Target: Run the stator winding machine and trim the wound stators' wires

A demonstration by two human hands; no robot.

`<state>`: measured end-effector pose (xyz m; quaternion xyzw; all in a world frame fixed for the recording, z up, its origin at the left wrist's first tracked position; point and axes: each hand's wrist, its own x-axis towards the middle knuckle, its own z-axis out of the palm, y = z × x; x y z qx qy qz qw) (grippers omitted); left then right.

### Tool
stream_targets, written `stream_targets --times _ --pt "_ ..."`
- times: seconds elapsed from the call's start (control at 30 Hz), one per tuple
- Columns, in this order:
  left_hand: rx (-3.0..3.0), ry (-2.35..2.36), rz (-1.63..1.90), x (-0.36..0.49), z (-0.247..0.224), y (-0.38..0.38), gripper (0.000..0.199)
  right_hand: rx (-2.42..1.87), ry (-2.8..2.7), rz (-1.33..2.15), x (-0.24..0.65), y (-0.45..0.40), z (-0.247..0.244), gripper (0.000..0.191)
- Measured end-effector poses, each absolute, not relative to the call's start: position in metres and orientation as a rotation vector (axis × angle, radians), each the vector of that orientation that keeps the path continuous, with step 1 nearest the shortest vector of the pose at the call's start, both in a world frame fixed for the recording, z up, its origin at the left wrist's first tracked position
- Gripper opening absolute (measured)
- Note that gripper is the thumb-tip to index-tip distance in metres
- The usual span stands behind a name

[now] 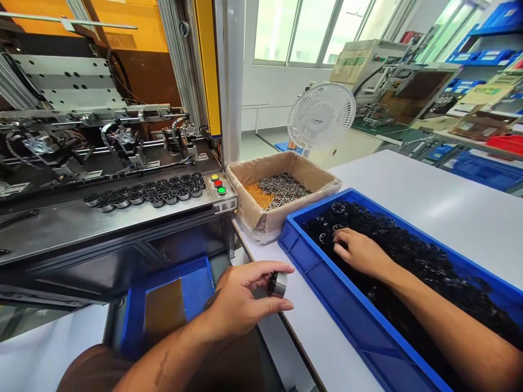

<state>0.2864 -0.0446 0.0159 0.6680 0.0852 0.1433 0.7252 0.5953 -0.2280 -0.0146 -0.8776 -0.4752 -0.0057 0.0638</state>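
Note:
My left hand (249, 296) holds a round metal part (278, 284) with a dark inner side between thumb and fingers, over the edge of the white table. Inside the long blue bin (322, 277), my right hand (357, 250) reaches down with curled fingers among many small black parts (400, 245). Whatever its fingertips hold, if anything, is hidden. Just beyond them lie a few round parts with pale rings (338, 207). Several similar black and metal parts (143, 193) stand in rows on the machine's metal ledge at the left.
A plastic-lined cardboard box (265, 223) with ring-shaped parts sits behind the blue bin. Left of it is a button panel (220, 190) on the machine. A white fan (322, 116) stands behind. Below the ledge lies a blue tray (196, 288). The white table (408, 179) extends right.

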Motion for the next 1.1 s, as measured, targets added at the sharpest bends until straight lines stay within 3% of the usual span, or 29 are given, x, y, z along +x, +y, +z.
stream_targets --times 0.2,0.3,0.43,0.73,1.1 --pt "1.117 0.190 0.283 0.291 0.015 -0.048 0.056 -2.372 -1.325 -0.199 0.542 -0.226 0.033 0.022" --pt "0.995 0.171 0.238 0.296 0.011 -0.053 0.059 -1.916 -1.479 -0.020 0.481 -0.225 0.063 0.010" --pt "0.888 0.088 0.187 0.302 0.010 -0.067 0.056 -1.594 -1.594 0.110 0.427 -0.225 0.070 0.022" --pt "0.901 0.065 0.275 0.300 0.014 -0.077 0.055 -1.596 -1.831 -0.228 0.428 -0.233 0.053 0.051" --pt "0.965 0.099 0.249 0.293 0.017 -0.075 0.056 -1.661 -1.957 -0.467 0.428 -0.231 0.052 0.032"
